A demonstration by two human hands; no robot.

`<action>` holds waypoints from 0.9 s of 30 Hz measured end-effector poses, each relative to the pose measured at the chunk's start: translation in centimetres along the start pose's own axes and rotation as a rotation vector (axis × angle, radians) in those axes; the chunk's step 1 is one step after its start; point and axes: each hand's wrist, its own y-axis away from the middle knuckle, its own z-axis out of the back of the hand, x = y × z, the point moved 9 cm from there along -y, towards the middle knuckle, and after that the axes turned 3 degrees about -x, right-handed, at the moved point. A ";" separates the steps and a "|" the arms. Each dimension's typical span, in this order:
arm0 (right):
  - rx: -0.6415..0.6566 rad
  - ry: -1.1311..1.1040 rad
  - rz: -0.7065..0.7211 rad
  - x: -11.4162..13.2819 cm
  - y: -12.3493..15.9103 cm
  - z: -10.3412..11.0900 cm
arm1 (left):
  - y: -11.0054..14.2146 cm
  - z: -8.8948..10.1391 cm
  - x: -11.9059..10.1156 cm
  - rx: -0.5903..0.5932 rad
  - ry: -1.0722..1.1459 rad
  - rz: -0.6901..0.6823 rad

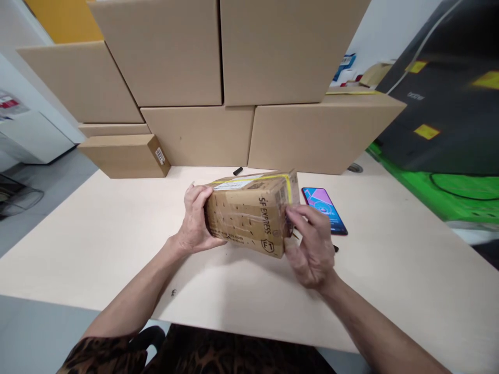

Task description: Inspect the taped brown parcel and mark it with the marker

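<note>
The left hand [197, 221], spread wide, grips the box [237, 215], its yellow tape [289, 188] still on, while the half-curled right hand [312, 249] touches its right end, any pinch unclear.

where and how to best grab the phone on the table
Probably across both long edges toward its far end, from above and the right: the phone lies flat, screen up, that end uncovered, while the right hand hides part of its left edge in this view.
</note>
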 end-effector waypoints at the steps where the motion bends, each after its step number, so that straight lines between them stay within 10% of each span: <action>1: 0.021 -0.008 0.041 0.5 0.1 -0.2 | 0.1 -0.1 0.3 0.013 -0.002 0.015; 8: -0.115 0.038 -0.163 -3.9 -0.7 0.9 | 0.0 0.1 1.0 0.033 0.002 0.099; 16: 0.007 0.050 0.044 0.6 -0.1 -1.1 | 0.3 0.8 2.5 -0.027 0.050 0.313; 27: 0.039 0.273 0.146 0.8 0.4 -2.5 | 3.2 -2.0 4.5 0.070 0.656 1.237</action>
